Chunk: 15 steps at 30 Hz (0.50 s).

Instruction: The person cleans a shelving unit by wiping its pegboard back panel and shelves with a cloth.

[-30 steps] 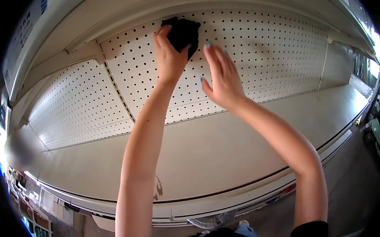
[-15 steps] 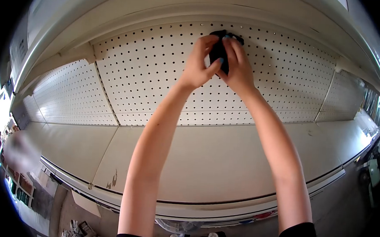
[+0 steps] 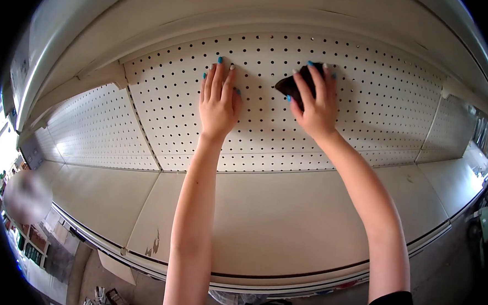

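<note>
My left hand [image 3: 218, 104] lies flat against the white pegboard [image 3: 256, 120], holding nothing, its fingers stretched upward. To its right, my right hand [image 3: 317, 104] presses a folded black cloth [image 3: 291, 87] onto the same board. The fingers of that hand reach over the cloth, and one corner of it sticks out to the left. My palm and fingers hide part of the cloth.
Below the pegboard runs a beige shelf [image 3: 284, 221] with a worn patch near its front left. An upper shelf [image 3: 273, 16] overhangs the board. Shelf brackets [image 3: 101, 79] jut out at the sides. Loose items [image 3: 106, 299] lie on the floor at lower left.
Both hands were together on the black cloth. My left hand has let go and moved left onto the board; my right hand has shifted slightly right and down with the cloth.
</note>
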Each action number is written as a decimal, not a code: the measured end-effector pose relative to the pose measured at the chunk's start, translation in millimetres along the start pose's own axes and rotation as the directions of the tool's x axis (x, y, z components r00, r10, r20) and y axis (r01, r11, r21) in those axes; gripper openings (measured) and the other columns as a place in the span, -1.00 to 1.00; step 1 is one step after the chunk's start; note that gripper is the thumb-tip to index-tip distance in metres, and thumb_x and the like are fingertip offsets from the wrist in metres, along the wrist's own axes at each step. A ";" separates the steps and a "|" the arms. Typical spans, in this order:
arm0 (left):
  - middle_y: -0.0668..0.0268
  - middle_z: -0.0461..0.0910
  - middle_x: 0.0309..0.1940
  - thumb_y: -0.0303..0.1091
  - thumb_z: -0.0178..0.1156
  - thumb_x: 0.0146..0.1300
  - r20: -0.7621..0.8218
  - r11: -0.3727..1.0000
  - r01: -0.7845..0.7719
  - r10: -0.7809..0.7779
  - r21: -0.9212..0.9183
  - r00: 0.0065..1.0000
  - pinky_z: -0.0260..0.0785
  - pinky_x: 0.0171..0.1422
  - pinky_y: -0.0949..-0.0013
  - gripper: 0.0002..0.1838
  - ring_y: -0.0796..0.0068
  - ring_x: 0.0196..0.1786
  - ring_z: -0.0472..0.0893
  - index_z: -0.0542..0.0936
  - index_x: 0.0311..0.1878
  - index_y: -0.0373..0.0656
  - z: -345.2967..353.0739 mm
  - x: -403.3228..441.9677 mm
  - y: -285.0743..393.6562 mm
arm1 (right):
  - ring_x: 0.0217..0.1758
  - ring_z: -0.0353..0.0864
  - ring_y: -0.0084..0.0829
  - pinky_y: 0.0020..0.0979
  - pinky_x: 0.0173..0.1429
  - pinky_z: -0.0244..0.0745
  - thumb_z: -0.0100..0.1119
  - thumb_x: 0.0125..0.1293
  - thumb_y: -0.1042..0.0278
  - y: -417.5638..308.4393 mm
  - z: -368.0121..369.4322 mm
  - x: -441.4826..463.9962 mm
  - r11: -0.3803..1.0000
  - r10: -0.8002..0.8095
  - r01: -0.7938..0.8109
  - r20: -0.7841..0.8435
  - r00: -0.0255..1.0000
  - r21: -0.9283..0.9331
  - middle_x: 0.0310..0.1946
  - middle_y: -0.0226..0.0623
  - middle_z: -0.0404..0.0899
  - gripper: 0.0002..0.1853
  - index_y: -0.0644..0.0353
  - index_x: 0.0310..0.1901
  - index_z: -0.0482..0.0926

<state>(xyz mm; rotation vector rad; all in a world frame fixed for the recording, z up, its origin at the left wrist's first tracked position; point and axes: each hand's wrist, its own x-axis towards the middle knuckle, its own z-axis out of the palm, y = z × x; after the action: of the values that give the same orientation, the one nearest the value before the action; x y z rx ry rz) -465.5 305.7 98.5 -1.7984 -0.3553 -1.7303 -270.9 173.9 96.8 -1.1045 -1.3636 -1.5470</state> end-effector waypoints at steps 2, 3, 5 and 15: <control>0.11 0.41 0.24 -0.52 0.01 0.14 -0.042 1.000 0.013 -0.014 -0.023 0.999 0.26 0.32 0.11 -0.54 0.08 0.30 0.37 0.50 0.16 -0.13 -2.2 2.9 1.7 | 0.34 0.22 0.12 0.21 0.31 0.19 0.32 0.01 0.25 -21.0 10.4 1.8 0.999 -0.010 0.009 0.036 0.999 0.034 0.25 -0.14 0.27 -0.45 -0.04 0.13 0.51; 0.14 0.45 0.21 -0.54 0.02 0.13 -0.063 0.999 0.018 -0.020 -0.034 0.998 0.28 0.30 0.13 -0.56 0.10 0.27 0.41 0.53 0.13 -0.12 -3.6 5.4 1.9 | 0.34 0.22 0.10 0.19 0.31 0.20 0.32 0.02 0.25 -34.8 15.3 4.3 0.997 -0.016 0.011 0.059 0.998 0.074 0.24 -0.14 0.28 -0.49 -0.03 0.09 0.54; 0.25 0.52 0.12 -0.52 0.05 0.09 -0.098 1.000 0.012 -0.014 -0.024 0.995 0.33 0.19 0.20 -0.63 0.22 0.17 0.49 0.59 0.00 -0.09 -2.6 10.5 -5.9 | 0.33 0.25 0.02 0.12 0.31 0.23 0.29 0.05 0.25 -57.8 32.4 3.5 0.961 -0.187 0.166 0.080 0.979 0.219 0.21 -0.17 0.33 -0.60 -0.02 -0.01 0.59; 0.38 0.54 0.14 -0.61 -0.01 0.04 -0.127 1.000 0.023 -0.022 0.011 0.992 0.25 0.24 0.22 -0.50 0.32 0.20 0.48 0.59 0.07 0.00 1.2 11.2 -5.6 | 0.12 0.42 -0.05 -0.03 0.19 0.36 0.23 0.04 0.41 12.4 12.3 29.3 0.965 -0.255 0.259 -0.064 0.965 0.050 0.05 -0.23 0.47 -0.68 0.05 -0.10 0.63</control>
<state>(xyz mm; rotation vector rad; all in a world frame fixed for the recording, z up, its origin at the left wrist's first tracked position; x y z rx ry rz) -466.6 308.3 110.8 -1.6713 -0.3337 -1.8432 -267.1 184.4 129.1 -0.8669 -1.5506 -1.6974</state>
